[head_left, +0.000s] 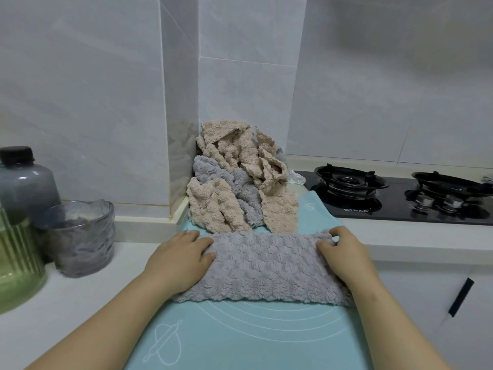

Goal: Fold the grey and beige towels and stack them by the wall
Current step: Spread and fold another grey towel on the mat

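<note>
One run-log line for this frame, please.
stage: folding grey towel on blue mat | left hand: rests on left end | right hand: grips right end | mixed towel pile: unfolded, by wall

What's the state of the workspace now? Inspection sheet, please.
Surface: teal baking mat on a white countertop.
Job's things: grey towel, folded into a strip, on the mat; unfolded pile of beige and grey towels behind it, in the wall corner.
Clutter: dark-capped bottle, glass tumbler, green jar, all at left.
Hands: left hand presses the towel's left end; right hand pinches its right end.
Cables: nothing seen.
Surroundings: tiled wall; black gas hob at right.
</note>
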A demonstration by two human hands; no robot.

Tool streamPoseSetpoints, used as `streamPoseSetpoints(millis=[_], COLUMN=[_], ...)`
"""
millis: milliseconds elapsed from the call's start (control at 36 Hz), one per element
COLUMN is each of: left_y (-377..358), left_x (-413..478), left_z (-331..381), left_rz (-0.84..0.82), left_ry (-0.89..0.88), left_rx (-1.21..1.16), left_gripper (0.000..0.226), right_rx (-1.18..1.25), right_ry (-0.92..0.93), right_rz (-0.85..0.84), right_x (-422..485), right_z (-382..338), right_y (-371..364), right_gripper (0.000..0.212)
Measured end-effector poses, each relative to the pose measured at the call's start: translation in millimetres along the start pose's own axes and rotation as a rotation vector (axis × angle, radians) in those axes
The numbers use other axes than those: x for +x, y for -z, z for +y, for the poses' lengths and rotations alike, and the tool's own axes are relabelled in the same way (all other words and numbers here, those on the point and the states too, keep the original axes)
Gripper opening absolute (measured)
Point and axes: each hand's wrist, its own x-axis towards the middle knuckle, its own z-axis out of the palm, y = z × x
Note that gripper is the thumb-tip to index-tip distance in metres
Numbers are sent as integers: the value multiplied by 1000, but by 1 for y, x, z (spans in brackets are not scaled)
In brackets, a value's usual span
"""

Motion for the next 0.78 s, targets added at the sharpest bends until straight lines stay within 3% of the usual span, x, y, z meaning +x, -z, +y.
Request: streamPoseSetpoints(millis=[83,139,278,333,417,472,528,556,639,778], left_y=[-3,1,11,9,10,12,14,13,12,10], left_x=[-1,-3,-8,-11,-14,-16,-17,-17,-18,-16], left_z=[-1,0,8,11,16,16,15,15,19,16], left_rz=[124,255,-20,-149,-291,-276,-224,-218,-294,-233], left_ry=[-33,-138,-275,-294,-274,-281,-308,-312,-307,-306], left_rx=[8,-79,-184,-145,-90,-90,-89,-84,-55,-140], left_gripper=[44,63,103,96,55,63,87,87,53,52], right_rx=[-29,-48,-66,-82,-91,-82,-82,-88,-105,70], right_ry=[-43,-69,-85,-90,-74,-49,-21,-8,15,0], right_rz=[-57,-97,-139,-150,-127,-94,-65,-55,-56,-76], right_x=[-4,-6,-7,-8,-11,-13,-14,-14,-16,-18], right_z=[-2,-1,1,1,1,0,0,-1,-1,-6], right_y=[5,9,12,15,17,17,18,18,18,22], right_gripper=[46,41,24,25,27,29,29,29,23,16])
